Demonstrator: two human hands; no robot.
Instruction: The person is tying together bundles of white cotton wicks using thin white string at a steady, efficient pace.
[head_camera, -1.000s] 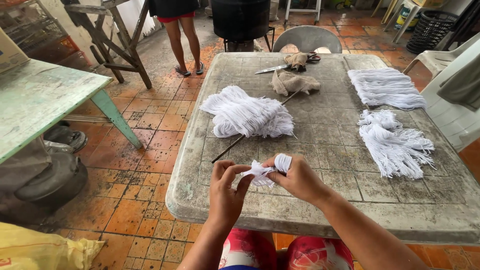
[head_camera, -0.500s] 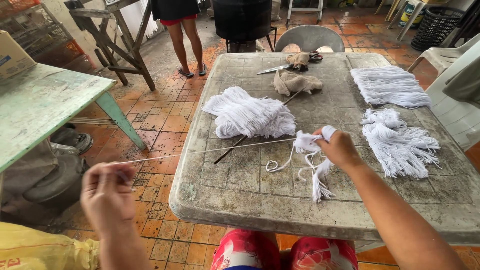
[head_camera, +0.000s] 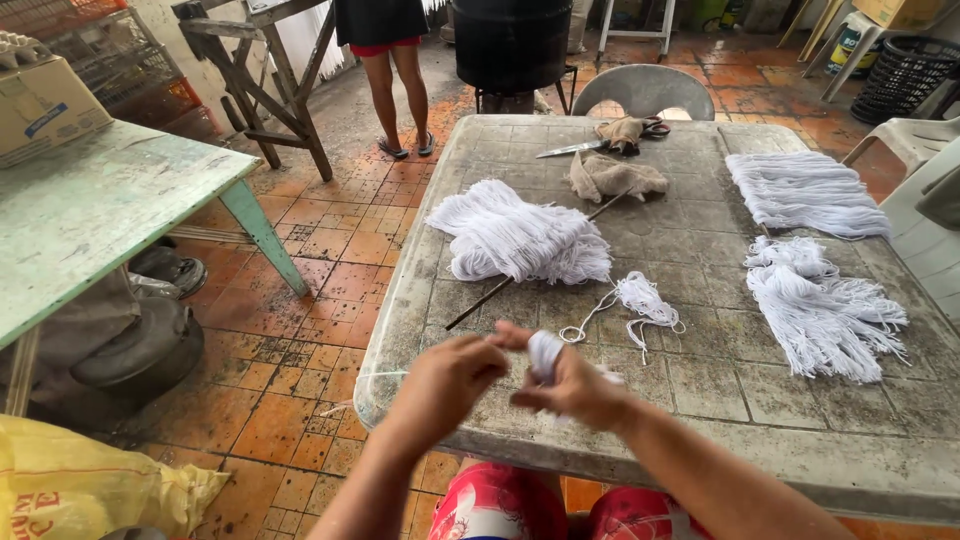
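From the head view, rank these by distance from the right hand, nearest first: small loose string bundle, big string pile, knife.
From the right hand:
1. Small loose string bundle, just beyond, mid-table.
2. Big string pile, farther, table's left side.
3. Knife, far end of table.

Two bare arms, no sleeves, no rings or watch to see. Left hand and right hand bare too, a bit blurry. Down below, bright red shorts with small light blue and white patterns.
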